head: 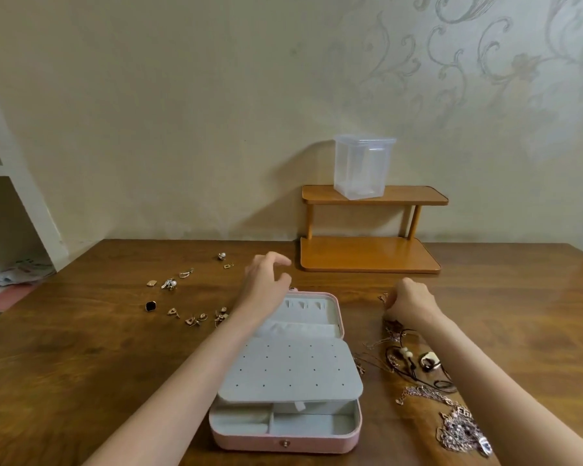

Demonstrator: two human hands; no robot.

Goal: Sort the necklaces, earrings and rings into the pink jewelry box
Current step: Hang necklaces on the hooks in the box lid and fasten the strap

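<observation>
The pink jewelry box (285, 443) lies open near the table's front edge, its grey perforated earring panel (290, 369) folded over the tray. My left hand (266, 280) hovers over the far rim of the lid, fingers loosely curled, holding nothing. My right hand (409, 299) is to the right of the box, fingers curled and pinching a small gold piece (382, 297). Several earrings and rings (189, 297) are scattered left of the box. Tangled necklaces (418, 364) lie to its right, and a jeweled one (461, 430) sits nearer me.
A two-tier wooden shelf (371, 255) stands at the back of the wooden table (81, 348), with a clear plastic container (362, 166) on its top tier. A white shelving unit (14, 210) stands at the far left.
</observation>
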